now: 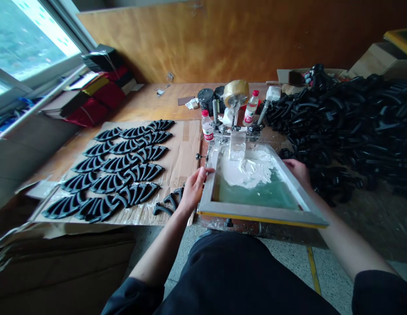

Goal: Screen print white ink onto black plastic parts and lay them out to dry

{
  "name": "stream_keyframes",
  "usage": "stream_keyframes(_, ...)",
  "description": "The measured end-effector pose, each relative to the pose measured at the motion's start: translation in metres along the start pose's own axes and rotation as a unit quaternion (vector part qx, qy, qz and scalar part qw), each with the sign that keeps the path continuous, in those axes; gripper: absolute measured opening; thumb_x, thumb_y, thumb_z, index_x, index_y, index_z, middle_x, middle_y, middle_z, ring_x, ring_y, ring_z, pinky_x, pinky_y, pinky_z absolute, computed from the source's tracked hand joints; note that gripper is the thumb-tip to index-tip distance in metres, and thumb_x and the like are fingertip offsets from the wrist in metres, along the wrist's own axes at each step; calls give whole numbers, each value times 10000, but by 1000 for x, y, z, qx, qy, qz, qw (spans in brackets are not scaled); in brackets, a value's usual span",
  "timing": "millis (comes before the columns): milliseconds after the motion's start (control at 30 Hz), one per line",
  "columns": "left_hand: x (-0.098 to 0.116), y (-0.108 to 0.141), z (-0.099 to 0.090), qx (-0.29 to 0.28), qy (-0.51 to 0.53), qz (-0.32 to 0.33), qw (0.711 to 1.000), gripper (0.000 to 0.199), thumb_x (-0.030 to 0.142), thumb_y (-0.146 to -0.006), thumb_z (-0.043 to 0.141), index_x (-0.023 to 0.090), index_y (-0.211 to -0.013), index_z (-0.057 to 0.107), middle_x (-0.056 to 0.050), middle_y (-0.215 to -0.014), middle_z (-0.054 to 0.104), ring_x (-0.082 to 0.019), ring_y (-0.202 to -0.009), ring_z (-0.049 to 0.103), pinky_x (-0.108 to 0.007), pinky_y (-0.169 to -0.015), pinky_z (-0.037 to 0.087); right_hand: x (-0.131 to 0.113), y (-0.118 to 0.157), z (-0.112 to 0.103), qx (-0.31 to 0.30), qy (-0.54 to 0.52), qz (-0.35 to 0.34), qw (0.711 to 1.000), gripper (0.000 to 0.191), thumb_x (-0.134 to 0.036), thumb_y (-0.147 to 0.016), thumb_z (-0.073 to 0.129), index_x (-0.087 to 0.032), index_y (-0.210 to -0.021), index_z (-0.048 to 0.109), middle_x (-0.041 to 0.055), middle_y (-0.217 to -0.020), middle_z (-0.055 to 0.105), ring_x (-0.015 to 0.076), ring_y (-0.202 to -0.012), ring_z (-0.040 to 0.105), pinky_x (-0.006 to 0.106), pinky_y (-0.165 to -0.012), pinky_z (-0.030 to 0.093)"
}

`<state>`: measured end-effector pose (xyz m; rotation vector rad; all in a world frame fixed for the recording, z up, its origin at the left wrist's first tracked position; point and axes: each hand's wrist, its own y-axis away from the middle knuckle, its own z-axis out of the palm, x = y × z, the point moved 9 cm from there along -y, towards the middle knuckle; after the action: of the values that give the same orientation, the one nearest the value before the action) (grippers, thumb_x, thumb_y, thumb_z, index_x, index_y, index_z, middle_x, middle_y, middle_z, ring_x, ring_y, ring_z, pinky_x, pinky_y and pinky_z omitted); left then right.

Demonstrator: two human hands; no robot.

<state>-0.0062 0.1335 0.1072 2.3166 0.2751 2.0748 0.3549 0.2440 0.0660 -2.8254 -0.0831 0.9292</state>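
Two side rails of the screen-printing frame point(256, 210) are grasped by the left hand point(192, 188) and right hand point(299, 173) above the tabletop point(177, 94), rigid-looking, best held there, away from slippery-looking white paste point(256, 173).

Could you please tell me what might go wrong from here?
The white paste could slide or smear if the frame tips. The left hand might nudge the loose black pieces close beside it. The left bottle, standing near the frame's far corner, could get knocked.
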Motion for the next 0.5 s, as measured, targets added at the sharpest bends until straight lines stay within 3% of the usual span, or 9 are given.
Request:
stream_keyframes(67, -37, 9, 4, -20, -23, -51, 998, 518, 592, -865, 489, 183, -1134, 657, 5, -711, 585, -100, -559, 479, -210, -525, 383, -15, -14, -10, 44, -11, -14, 999, 436, -440, -900, 443, -127, -1099, 672, 163, -1084, 675, 292, -901, 649, 474, -778, 539)
stream_keyframes(133, -69, 13, 7, -16, -59, -79, 995, 556, 536, -847, 551, 216, -1302, 555, 26, -694, 569, -99, -559, 473, -208, -538, 380, -61, -22, -5, 63, 0, -95, 994, 463, -429, -853, 563, -138, -1208, 620, 168, -1313, 557, 309, -1096, 571, 470, -882, 505)
stream_keyframes(200, -93, 13, 7, 5, -102, -94, 990, 636, 480, -833, 585, 240, -1406, 446, 45, -672, 548, -97, -558, 475, -208, -558, 385, -114, -24, 17, 35, 40, -186, 981, 570, -398, -795, 675, -150, -1295, 556, 159, -1419, 457, 335, -1231, 458, 492, -982, 435)
stream_keyframes(267, -110, 11, 9, 13, -138, -101, 985, 649, 443, -833, 586, 245, -1427, 415, 53, -664, 531, -94, -559, 477, -210, -569, 388, -149, -24, 49, -32, 93, -227, 969, 547, -341, -771, 722, -151, -1260, 569, 159, -1326, 534, 339, -1200, 466, 490, -981, 416)
stream_keyframes(367, -124, 5, 12, 8, -158, -96, 983, 625, 426, -852, 554, 244, -1430, 406, 54, -667, 513, -96, -573, 478, -213, -573, 384, -161, -11, 93, -142, 139, -223, 954, 249, -272, -795, 695, -171, -1019, 654, 112, -986, 663, 289, -972, 575, 399, -840, 460)
stream_keyframes(433, -130, 3, 13, 4, -158, -92, 983, 611, 435, -862, 537, 242, -1428, 408, 51, -675, 511, -99, -590, 480, -215, -577, 381, -159, 10, 106, -180, 142, -244, 942, 74, -206, -826, 630, -180, -888, 658, 83, -858, 662, 257, -884, 589, 349, -775, 448)
stream_keyframes(500, -135, 3, 12, 1, -152, -90, 984, 605, 449, -865, 530, 239, -1421, 416, 43, -692, 524, -104, -613, 490, -218, -587, 382, -159, 39, 107, -198, 129, -309, 921, 140, -99, -828, 542, -177, -848, 656, 73, -837, 661, 235, -872, 583, 322, -751, 428)
